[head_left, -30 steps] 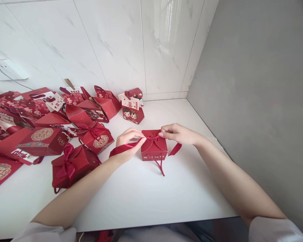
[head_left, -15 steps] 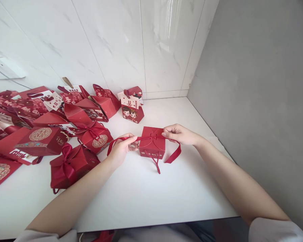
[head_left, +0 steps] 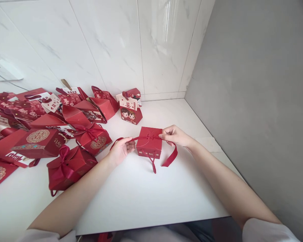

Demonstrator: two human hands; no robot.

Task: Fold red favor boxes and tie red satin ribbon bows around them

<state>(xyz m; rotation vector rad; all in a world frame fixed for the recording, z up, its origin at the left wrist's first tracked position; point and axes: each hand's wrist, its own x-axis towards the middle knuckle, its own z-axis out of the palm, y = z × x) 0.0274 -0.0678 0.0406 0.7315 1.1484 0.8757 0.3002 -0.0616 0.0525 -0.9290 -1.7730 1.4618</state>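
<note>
A small red gift box (head_left: 149, 148) stands on the white table, its top flaps folded together. Through the slots in its lid runs a red ribbon (head_left: 171, 158), pulled out to both sides. To the left of the box, my left hand (head_left: 121, 150) has the ribbon between thumb and forefinger, its other fingers curled. My right hand (head_left: 175, 136) pinches the ribbon close to the lid's right edge, and the loose end hangs down below it. A twisted red cord handle (head_left: 154, 164) droops from the front of the box onto the table.
Two red boxes with ribbon bows (head_left: 65, 168) (head_left: 92, 134) sit left of my left hand. Behind them, several red gift boxes (head_left: 37, 137) crowd the table's left side. A box with cartoon figures (head_left: 128, 112) stands near the tiled wall (head_left: 116, 43). A grey wall (head_left: 255, 84) borders the right.
The left hand has turned a little more palm-up, its lower fingers loosened. The right hand still pinches the ribbon. The whole view has shifted slightly, with the box in the same place on the table.
</note>
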